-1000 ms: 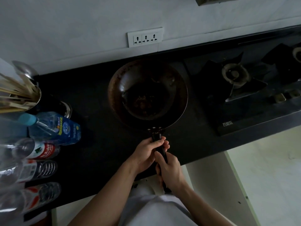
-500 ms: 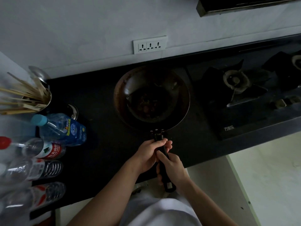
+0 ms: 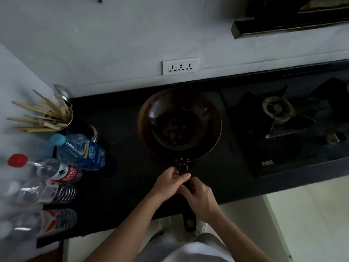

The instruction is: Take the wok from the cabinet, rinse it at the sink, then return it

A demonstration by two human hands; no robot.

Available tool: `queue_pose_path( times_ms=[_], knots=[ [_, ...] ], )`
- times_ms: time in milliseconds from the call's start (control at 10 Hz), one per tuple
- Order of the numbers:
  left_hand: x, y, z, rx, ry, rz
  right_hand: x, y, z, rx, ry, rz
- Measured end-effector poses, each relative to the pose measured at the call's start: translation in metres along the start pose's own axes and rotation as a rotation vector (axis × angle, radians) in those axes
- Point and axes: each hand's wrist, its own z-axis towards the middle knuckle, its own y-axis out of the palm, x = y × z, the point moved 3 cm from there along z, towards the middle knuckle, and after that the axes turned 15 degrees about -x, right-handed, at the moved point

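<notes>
Wok [image 3: 179, 120] sits on counter [image 3: 117, 182] btwn bottles [image 3: 79, 150] & stove [image 3: 279, 118]. Both hands closed round its handle [image 3: 188, 222]: left hand [image 3: 170, 183] near the bowl, right hand [image 3: 200, 198] behind. Prob heavy, stiff metal, front-weighted, so two-hand grip suits; could be slick once wet.

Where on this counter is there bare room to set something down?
Bare black counter lies between the wok and the chopstick holder, and at the front edge left of the left hand. The bottles crowd the left end; the gas stove fills the right.
</notes>
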Motion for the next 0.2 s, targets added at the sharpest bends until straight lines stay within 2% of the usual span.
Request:
queue_pose_path(
  times_ms=[100, 200],
  knots=[
    [0.005, -0.009, -0.013, 0.219, 0.027, 0.506, 0.001, -0.014, 0.001, 0.09, -0.081, -0.476],
    [0.021, -0.013, -0.03, 0.495, 0.242, 0.75, -0.012, -0.033, 0.006, 0.213, -0.218, -0.617]
  ],
)
